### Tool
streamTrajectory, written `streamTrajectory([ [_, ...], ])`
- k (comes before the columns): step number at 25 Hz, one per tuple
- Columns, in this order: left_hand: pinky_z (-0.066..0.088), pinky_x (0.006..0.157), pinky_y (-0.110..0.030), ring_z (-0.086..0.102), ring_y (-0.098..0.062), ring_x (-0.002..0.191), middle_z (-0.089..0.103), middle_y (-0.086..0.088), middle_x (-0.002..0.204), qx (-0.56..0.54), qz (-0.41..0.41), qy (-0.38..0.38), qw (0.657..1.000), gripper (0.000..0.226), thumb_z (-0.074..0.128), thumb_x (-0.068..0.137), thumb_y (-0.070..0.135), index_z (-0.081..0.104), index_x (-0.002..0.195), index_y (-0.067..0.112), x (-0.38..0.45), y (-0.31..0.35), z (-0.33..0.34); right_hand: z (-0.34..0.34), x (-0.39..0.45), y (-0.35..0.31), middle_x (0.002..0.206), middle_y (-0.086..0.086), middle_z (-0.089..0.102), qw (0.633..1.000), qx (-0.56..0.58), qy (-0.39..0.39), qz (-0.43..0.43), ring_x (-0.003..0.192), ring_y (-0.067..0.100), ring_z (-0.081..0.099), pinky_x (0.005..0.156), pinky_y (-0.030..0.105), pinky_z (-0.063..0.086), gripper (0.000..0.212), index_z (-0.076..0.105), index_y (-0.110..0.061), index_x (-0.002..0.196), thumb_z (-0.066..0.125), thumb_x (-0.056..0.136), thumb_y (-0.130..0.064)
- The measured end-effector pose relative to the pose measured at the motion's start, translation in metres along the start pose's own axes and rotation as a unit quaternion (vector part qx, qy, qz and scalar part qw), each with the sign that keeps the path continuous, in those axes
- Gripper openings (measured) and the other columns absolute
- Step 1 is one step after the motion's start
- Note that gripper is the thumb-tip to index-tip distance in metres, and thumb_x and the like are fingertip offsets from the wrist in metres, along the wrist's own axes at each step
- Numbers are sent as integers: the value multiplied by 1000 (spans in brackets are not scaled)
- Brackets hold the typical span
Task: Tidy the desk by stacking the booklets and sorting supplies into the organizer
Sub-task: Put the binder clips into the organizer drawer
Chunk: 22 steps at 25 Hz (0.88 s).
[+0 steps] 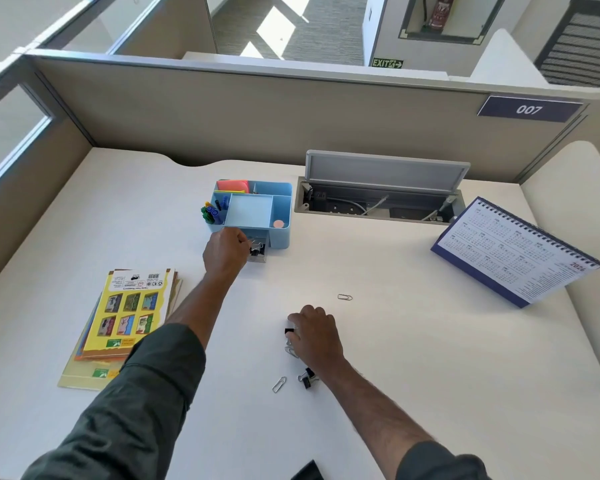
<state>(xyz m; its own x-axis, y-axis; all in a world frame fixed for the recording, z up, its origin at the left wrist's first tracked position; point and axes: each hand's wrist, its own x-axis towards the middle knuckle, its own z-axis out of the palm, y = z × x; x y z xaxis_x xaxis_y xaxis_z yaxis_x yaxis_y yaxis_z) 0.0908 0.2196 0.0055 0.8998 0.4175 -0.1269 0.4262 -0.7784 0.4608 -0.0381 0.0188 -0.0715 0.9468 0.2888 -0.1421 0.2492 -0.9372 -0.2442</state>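
The light blue organizer (280, 230) stands mid-desk with markers (212, 212) and sticky notes (232, 186) in its compartments. Its small front drawer (259, 252) is pulled out, with binder clips inside. My left hand (225, 252) is at that drawer, fingers pinched on a binder clip (255, 244) over it. My right hand (314, 332) rests on the desk, closed around a black binder clip (289, 330), with a paper clip under its fingers. Another binder clip (307, 377) and two loose paper clips (279, 384) (344, 297) lie on the desk. The stacked booklets (125, 320) lie at the left.
A desk calendar (513, 251) stands at the right. An open cable tray (378, 202) with a raised lid sits behind the organizer. Beige partition walls (222, 112) enclose the desk. A dark object (307, 472) pokes in at the near edge.
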Motion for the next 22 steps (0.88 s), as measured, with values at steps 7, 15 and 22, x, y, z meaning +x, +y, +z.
streamTrajectory([
  [7,54,68,-36,61,-27,79,72,-8,90,12,-3,-17,1000,14,61,92,16,75,91,14,4,-5,9,2,0,-7,68,-6,54,999,-35,9,-1,64,20,53,55,29,35,27,65,-28,69,79,59,-49],
  [15,55,73,-36,62,-24,86,73,-6,101,-42,-19,-9,999,17,59,95,17,74,100,17,-5,-3,7,5,1,-14,59,-5,54,998,-57,17,-20,59,20,54,51,28,38,28,57,-25,61,83,59,-34],
  [22,54,76,-31,64,-15,90,69,0,105,-180,29,54,982,19,66,96,23,71,114,16,-60,-13,0,-6,5,-12,58,-7,55,998,8,61,-2,59,20,52,53,29,34,13,60,-24,64,70,70,-29],
])
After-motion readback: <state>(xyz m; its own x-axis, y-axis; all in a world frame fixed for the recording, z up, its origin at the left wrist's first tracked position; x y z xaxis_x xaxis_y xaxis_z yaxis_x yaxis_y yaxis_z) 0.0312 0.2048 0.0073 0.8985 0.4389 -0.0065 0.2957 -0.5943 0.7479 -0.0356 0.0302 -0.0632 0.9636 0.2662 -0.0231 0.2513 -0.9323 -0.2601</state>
